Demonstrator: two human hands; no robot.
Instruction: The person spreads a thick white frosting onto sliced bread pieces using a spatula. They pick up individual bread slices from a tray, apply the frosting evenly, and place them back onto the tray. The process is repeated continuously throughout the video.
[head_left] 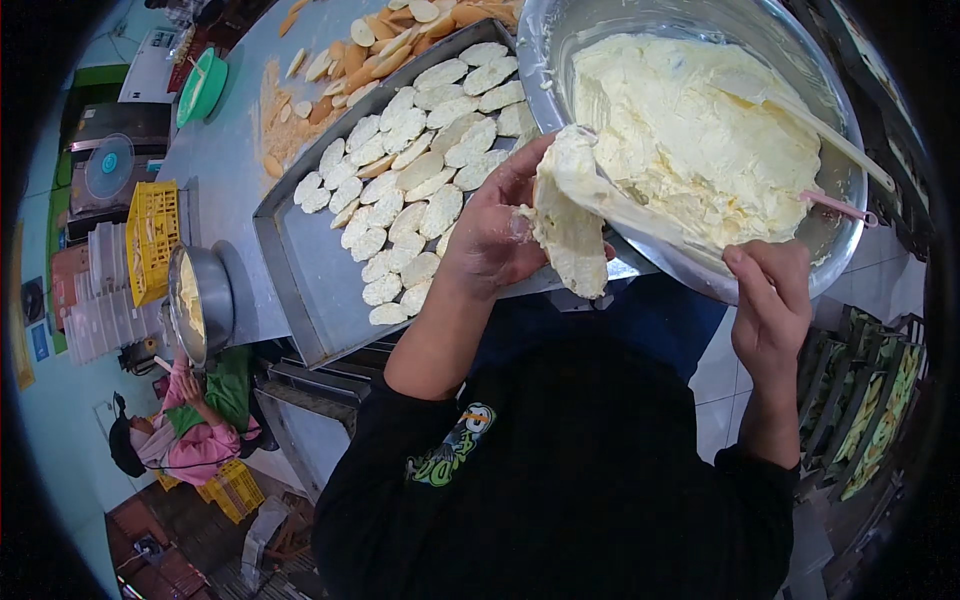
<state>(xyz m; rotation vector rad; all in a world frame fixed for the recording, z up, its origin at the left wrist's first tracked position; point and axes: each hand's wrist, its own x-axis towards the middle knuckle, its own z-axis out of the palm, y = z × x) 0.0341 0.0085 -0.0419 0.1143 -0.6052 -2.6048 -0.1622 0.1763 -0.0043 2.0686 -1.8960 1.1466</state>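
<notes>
My left hand (492, 232) grips an oval bread slice (574, 258) thickly coated with pale cream, near the bowl's near-left rim. In my right hand (772, 295) is the handle of a spatula (655, 222), its cream-covered blade against the slice. A large metal bowl (843, 95) holds a mass of pale yellow cream (690, 120). Another spatula (840, 142) and a pink-handled tool (842, 207) rest in it. Left of the bowl, a metal tray (318, 292) carries rows of oval slices (408, 180), many with a speckled cream-coloured top.
Loose bread slices (375, 50) and crumbs lie on the table (225, 165) behind the tray. Farther left are a green bowl (203, 88), a yellow crate (153, 240) and a co-worker in pink (205, 445) by another metal bowl (210, 305). Racks (865, 400) stand right.
</notes>
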